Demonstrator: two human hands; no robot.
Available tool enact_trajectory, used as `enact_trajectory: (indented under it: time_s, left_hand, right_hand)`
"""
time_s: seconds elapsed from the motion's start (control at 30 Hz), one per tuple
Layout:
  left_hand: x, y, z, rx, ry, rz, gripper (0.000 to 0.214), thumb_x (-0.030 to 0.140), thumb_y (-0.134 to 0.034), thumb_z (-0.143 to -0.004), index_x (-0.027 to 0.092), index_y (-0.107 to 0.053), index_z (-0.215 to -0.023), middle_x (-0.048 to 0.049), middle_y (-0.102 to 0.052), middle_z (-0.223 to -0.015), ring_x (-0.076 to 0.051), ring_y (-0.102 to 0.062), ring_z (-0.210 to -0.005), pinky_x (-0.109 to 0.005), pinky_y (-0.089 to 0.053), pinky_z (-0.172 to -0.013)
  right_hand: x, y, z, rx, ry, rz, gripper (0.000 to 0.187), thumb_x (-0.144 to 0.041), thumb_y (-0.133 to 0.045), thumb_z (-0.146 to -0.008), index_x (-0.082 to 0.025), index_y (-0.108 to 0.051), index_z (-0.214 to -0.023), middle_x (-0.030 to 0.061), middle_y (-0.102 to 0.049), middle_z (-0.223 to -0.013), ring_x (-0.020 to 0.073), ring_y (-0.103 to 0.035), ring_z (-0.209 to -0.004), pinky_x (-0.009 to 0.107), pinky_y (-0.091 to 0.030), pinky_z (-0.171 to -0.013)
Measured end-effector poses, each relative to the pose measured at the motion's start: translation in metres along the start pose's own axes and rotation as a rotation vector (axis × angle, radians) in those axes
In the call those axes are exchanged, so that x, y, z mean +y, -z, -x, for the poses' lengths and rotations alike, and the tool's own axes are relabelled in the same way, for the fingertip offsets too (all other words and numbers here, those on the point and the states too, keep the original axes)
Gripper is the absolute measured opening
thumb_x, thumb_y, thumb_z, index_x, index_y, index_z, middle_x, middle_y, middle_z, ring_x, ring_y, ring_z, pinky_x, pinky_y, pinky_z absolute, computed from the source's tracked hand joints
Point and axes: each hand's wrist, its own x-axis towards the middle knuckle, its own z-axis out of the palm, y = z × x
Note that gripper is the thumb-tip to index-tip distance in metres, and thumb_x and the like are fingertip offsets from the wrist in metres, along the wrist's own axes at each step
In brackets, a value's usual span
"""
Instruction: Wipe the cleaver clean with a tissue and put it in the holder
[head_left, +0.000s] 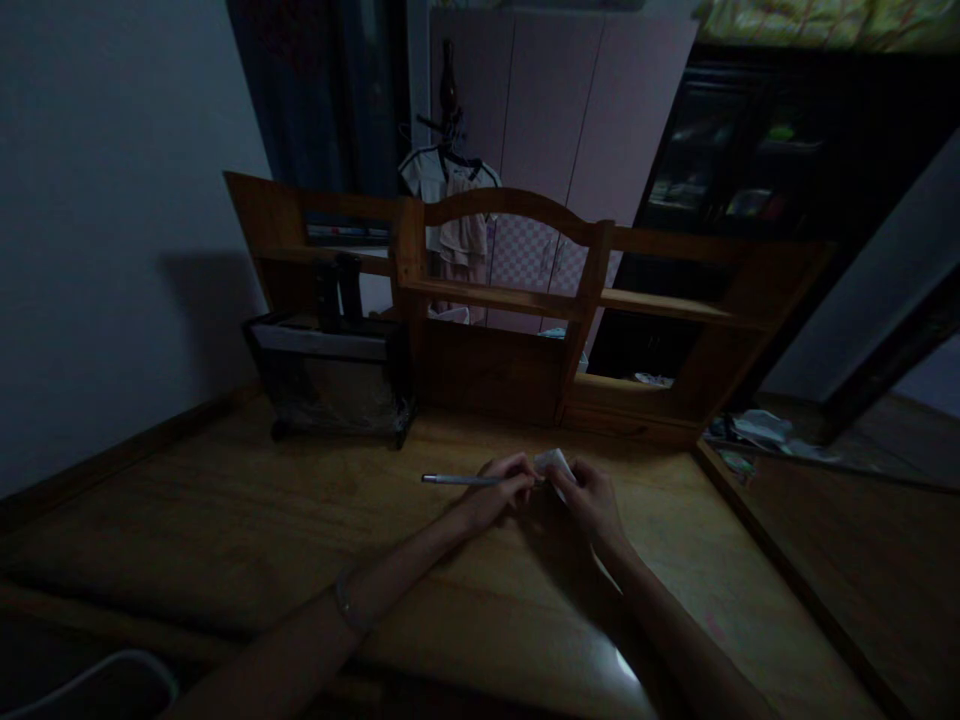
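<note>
My left hand [501,488] is closed in a pinch around a slim silver pen [454,480], whose one end sticks out to the left. The pen's other end, near my fingertips, meets a small white piece of paper or tissue [553,461]. My right hand [592,500] grips that white piece, fingers bent around it and partly hiding it. Both hands are close together just above the wooden desk [450,590]. The light is dim, so the pen's right end cannot be made out clearly.
Behind the hands stands a wooden shelf unit [495,370] along the desk's back. A dark framed box-like object [330,375] stands at the back left. Farther off are a pink wardrobe [551,110] and hanging clothes [457,210]. A white wall [112,220] borders the left.
</note>
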Motion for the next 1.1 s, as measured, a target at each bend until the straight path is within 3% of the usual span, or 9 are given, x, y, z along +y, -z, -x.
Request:
enact_trajectory:
  time_s: [0.27, 0.7, 0.97, 1.1]
  left_hand:
    - [-0.006, 0.001, -0.001, -0.011, -0.017, 0.023, 0.009, 0.026, -0.05, -0.079, 0.018, -0.055, -0.078, 0.0021, -0.055, -0.064, -0.011, -0.054, -0.061, -0.019, -0.039, -0.055]
    - [-0.008, 0.001, -0.001, 0.003, -0.037, -0.002, 0.012, 0.028, -0.052, -0.08, 0.017, -0.057, -0.078, 0.0017, -0.056, -0.065, -0.011, -0.054, -0.062, -0.02, -0.038, -0.058]
    - [-0.016, 0.002, -0.005, 0.0, -0.011, 0.022, 0.008, 0.026, -0.05, -0.08, 0.019, -0.054, -0.078, 0.0024, -0.056, -0.063, -0.01, -0.053, -0.058, -0.02, -0.039, -0.055]
    - [-0.014, 0.002, -0.005, 0.002, -0.052, 0.024, 0.008, 0.024, -0.051, -0.079, 0.018, -0.055, -0.077, 0.0023, -0.056, -0.062, -0.01, -0.053, -0.058, -0.019, -0.039, -0.055]
  right_hand:
    - [0.003, 0.01, -0.004, 0.036, -0.059, -0.125, 0.036, -0.05, -0.063, -0.075, -0.015, -0.063, -0.07, -0.0005, -0.057, -0.063, 0.0136, -0.05, -0.059, 0.023, -0.035, -0.055]
    - [0.006, 0.004, -0.007, -0.02, 0.016, 0.023, 0.034, -0.049, -0.061, -0.076, -0.015, -0.063, -0.071, -0.0006, -0.056, -0.064, 0.0151, -0.05, -0.062, 0.023, -0.036, -0.055]
    - [-0.001, 0.015, -0.004, -0.014, -0.117, -0.25, 0.041, -0.054, -0.058, -0.077, -0.014, -0.067, -0.08, 0.0023, -0.061, -0.07, 0.0138, -0.05, -0.059, 0.024, -0.036, -0.054]
    - [-0.001, 0.014, -0.004, -0.023, -0.129, -0.252, 0.041, -0.054, -0.057, -0.079, -0.014, -0.067, -0.075, 0.0007, -0.058, -0.064, 0.0123, -0.047, -0.055, 0.024, -0.032, -0.051]
